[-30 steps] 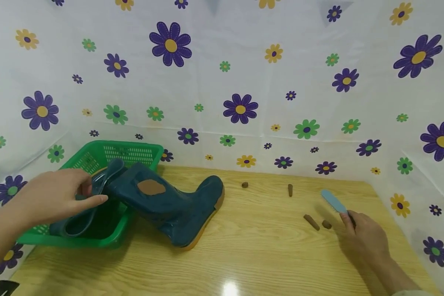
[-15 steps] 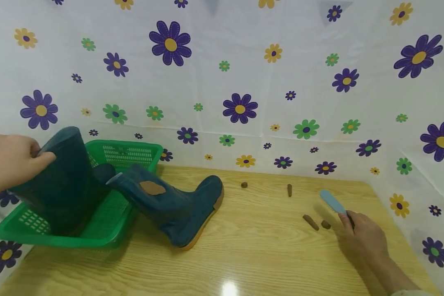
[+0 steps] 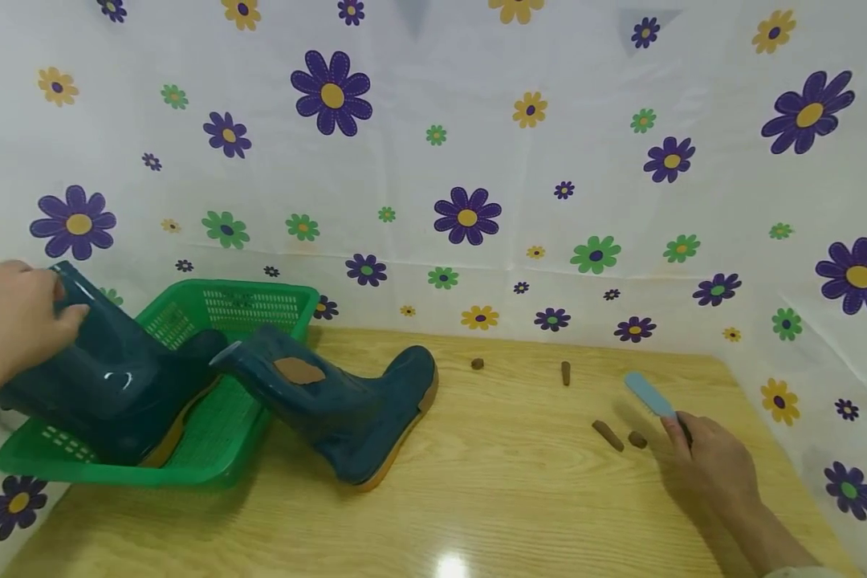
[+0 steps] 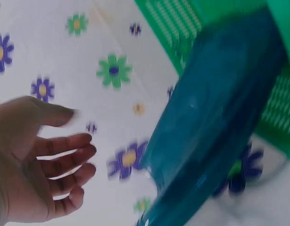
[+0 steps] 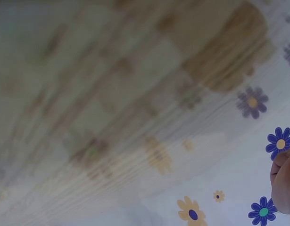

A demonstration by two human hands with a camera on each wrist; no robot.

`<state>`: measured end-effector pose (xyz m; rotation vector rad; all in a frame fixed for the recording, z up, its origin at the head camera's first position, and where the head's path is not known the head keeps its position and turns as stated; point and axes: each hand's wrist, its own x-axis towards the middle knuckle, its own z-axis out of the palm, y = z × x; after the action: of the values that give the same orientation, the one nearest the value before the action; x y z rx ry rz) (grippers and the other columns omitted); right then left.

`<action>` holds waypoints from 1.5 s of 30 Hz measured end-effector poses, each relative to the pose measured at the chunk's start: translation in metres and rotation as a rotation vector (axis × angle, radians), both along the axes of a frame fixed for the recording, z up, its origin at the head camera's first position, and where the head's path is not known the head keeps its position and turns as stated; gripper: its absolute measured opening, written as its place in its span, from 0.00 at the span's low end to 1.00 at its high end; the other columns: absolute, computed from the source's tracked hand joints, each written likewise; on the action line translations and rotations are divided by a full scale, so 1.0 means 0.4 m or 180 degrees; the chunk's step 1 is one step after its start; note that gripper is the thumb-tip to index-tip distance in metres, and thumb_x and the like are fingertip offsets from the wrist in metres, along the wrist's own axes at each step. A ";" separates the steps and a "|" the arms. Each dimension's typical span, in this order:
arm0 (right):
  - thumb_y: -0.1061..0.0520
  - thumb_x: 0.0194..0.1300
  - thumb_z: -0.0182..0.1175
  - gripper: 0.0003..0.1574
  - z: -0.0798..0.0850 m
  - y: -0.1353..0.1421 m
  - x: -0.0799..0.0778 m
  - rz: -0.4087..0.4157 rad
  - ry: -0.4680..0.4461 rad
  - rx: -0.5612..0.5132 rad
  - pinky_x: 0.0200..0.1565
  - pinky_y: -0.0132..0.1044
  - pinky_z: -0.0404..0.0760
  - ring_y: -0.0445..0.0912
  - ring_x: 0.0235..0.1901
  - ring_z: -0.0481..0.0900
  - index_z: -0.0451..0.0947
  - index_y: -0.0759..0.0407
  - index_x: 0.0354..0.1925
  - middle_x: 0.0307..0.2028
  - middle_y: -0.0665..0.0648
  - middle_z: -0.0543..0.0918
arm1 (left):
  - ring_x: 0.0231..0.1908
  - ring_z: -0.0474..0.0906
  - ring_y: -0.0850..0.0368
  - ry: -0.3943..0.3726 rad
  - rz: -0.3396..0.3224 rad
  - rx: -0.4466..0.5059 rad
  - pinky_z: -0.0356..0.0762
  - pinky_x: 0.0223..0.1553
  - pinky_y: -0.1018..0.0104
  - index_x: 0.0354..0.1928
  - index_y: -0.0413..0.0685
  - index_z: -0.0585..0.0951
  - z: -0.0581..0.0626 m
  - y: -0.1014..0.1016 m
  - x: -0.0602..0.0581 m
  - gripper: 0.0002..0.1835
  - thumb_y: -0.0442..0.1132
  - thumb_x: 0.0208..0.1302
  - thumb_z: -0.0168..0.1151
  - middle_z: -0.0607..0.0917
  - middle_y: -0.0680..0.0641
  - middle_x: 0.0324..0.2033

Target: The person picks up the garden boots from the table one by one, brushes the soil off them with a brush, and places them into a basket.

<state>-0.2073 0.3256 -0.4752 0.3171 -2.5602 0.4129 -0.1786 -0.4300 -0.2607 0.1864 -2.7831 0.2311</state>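
Dark teal glossy rubber boot with tan sole [image 3: 119, 377]: foot inside the green perforated plastic basket [image 3: 116, 475], toe pointing right, shaft tilted left beyond the rim.

Left hand [image 3: 18, 321]: beside the boot's top; the left wrist view shows fingers loosely curled, gap to the boot visible, nothing held.

Matching dark teal rubber boot with flat brown patch on its shaft [image 3: 350, 413]: outside the basket, lying on the pale wood-grain table [image 3: 513, 490], its top end at the basket's right rim; whether it touches the rim cannot be told.

Pale blue brush with dark handle [image 3: 650, 393]: gripped in the right hand [image 3: 722, 470], bristles facing down; the right wrist view is too blurred to add more.

Brown pieces, two lumps and two sticks, one stick [image 3: 608, 435] near the brush: scattered on the table.

Step in hand, as judged: settling the first boot in the basket. Next move seems to call for the left hand to steady the patched boot, leaving the brush a clear approach to the patch.
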 end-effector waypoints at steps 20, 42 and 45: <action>0.54 0.74 0.56 0.21 0.004 0.003 0.000 -0.0059 0.0053 -0.0024 0.29 0.56 0.80 0.62 0.28 0.83 0.81 0.74 0.42 0.29 0.67 0.84 | 0.23 0.76 0.57 -0.0914 -0.0895 0.0558 0.69 0.19 0.59 0.45 0.40 0.88 -0.094 0.216 -0.028 0.38 0.65 0.75 0.39 0.80 0.54 0.18; 0.53 0.75 0.55 0.22 -0.008 0.013 -0.005 -0.0098 -0.0023 -0.0011 0.31 0.56 0.81 0.63 0.31 0.84 0.81 0.73 0.42 0.31 0.67 0.85 | 0.16 0.54 0.61 -0.1420 -0.1122 0.1910 0.58 0.23 0.64 0.13 0.52 0.65 -0.075 0.321 -0.090 0.25 0.47 0.70 0.57 0.57 0.56 0.13; 0.53 0.75 0.55 0.22 -0.008 0.015 -0.006 -0.0085 -0.0043 0.0005 0.28 0.54 0.81 0.60 0.28 0.83 0.81 0.73 0.42 0.30 0.66 0.84 | 0.16 0.57 0.59 -0.1322 -0.1204 0.1971 0.60 0.24 0.63 0.16 0.51 0.68 -0.061 0.346 -0.080 0.23 0.44 0.71 0.56 0.60 0.55 0.14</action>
<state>-0.2097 0.3318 -0.4784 0.2812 -2.5753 0.4047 -0.2105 -0.2916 -0.2852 -0.2754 -3.1292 -0.7717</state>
